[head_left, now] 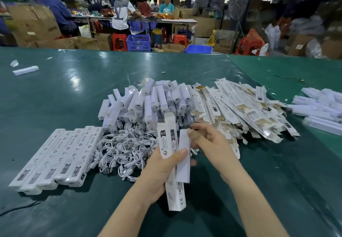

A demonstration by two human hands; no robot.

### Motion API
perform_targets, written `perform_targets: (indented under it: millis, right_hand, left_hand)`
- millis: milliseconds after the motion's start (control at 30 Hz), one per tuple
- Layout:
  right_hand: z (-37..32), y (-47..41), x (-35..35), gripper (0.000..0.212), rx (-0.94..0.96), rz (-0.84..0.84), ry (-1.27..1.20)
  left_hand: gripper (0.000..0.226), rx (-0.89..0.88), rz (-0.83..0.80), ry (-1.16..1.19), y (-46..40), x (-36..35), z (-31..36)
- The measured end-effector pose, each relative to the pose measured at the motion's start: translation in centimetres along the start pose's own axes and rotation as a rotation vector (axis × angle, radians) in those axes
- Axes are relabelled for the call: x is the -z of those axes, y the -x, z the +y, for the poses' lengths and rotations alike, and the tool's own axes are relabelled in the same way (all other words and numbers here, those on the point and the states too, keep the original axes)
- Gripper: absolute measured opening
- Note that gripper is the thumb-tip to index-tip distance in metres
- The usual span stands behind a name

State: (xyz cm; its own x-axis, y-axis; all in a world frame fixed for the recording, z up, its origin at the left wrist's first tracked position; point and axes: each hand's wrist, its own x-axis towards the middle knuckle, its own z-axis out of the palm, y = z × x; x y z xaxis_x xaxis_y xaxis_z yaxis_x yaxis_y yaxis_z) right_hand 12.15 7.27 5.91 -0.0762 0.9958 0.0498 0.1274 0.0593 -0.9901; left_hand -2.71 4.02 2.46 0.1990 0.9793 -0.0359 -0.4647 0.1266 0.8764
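my left hand (162, 170) grips the printed carton (168, 140) upright over the green table (55, 92), thumb across its front, and the plain white unit (184, 155) lies alongside it against the same fingers. my right hand (209, 142) pinches the unit's top end, beside the carton's upper half. the unit is not yet inside, so i judge the risk to be in the feed: if it goes in tilted, its corner may catch the raised top flap and crease or tear the thin card. my left grip is shared between two things, so either could slip into the cable tangle (122, 148) just beside it. a wide elbow could knock the row of packed boxes (55, 157), or set the heap of white units (148, 103) behind sliding
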Motion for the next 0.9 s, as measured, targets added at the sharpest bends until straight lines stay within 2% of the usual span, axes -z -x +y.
perform_targets:
  millis: [100,200,333,433,500,700,900]
  right_hand:
    - [0.9,0.7,-0.5,0.016,-0.018,-0.064,-0.045]
    - [1.2,0.9,-0.3,0.018,-0.012,-0.03,-0.081]
    - [0.9,0.6,1.1,0.018,-0.01,0.192,-0.312]
    - [0.6,0.4,2.3,0.017,0.018,0.376,-0.616]
    - [0.5,0.4,2.6,0.017,0.079,0.453,-0.689]
    - [0.5,0.6,3.0,0.027,0.244,0.478,-0.522]
    - [1.0,0.4,4.2,0.021,0.273,0.365,-0.338]
  left_hand:
    - [0.045,-0.017,-0.032,-0.069,0.1,-0.2,0.1]
    - [0.043,0.038,0.012,-0.17,0.3,-0.5,0.2]
    - [0.053,0.213,-0.007,-0.288,0.6,-0.5,0.8]
    - [0.053,0.168,-0.076,-0.394,0.7,-0.6,0.8]
    - [0.049,0.154,-0.124,-0.409,0.9,-0.8,0.7]
    - [0.047,0.173,-0.173,-0.367,0.9,-0.7,0.5]
    - [0.046,0.155,-0.15,-0.337,0.8,-0.5,0.2]
